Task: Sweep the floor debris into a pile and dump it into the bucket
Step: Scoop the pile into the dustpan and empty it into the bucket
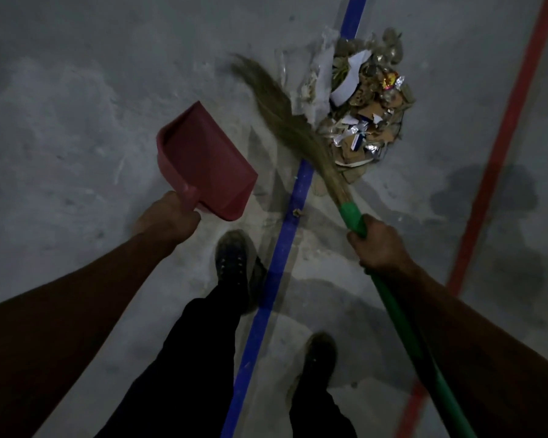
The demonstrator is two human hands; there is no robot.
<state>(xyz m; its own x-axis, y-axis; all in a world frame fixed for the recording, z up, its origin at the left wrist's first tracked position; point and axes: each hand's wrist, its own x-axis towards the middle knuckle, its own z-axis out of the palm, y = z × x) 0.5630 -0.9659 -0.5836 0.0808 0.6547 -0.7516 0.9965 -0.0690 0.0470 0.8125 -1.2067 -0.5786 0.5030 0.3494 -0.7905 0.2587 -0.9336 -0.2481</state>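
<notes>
Red dustpan point(203, 162) gripped by its handle in left hand point(168, 218), raised over grey concrete floor point(60, 105), left of blue line point(285, 235). Green broom handle point(393, 298) clenched in right hand point(382, 245), bristles point(285, 118) touching near-left edge of debris pile point(367, 109), far right of blue line.

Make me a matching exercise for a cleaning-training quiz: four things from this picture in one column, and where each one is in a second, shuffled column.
Things:
1. dustpan
2. broom
3. debris pile
4. red floor line

Places:
A. heaped on the floor just right of the blue line
B. held by its handle in the left hand
C. running along the floor at the far right
D. held by its green handle in the right hand

Pairs: 1-B, 2-D, 3-A, 4-C
</notes>
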